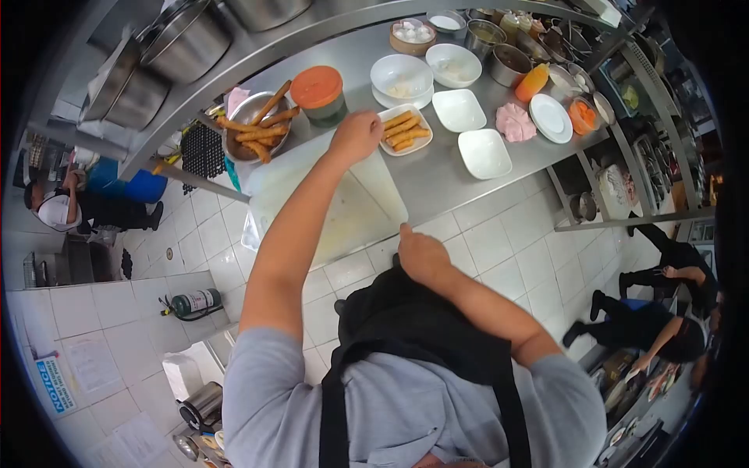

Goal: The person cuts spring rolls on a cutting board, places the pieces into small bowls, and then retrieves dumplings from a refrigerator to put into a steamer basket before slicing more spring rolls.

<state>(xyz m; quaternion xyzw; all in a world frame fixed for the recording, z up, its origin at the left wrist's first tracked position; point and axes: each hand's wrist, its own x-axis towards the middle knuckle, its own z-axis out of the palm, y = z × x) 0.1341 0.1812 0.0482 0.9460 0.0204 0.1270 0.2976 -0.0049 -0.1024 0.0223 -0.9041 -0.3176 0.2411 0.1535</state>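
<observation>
My left hand (357, 139) has its fingers curled closed, right beside a white rectangular dish (421, 143) of golden fried rolls (403, 129). My left forearm crosses a translucent cutting board (343, 222), wet-looking and smeared. At the board's near right corner is my right hand (424, 253), the index finger stretched forward and the others curled under; I cannot tell what they hold. A thin dark line runs over the board toward that fingertip. Behind my left hand stand an orange-lidded tub (317, 86) and a metal bowl (234, 148) with long fried sticks (264, 134).
White bowls (459, 110), pink cloth (515, 122), an orange squeeze bottle (533, 82) and stacked plates (551, 118) line the steel counter (452, 191) rightward. An overhead shelf holds pots (187, 43). A fire extinguisher (195, 303) is at left. People work at far left and right.
</observation>
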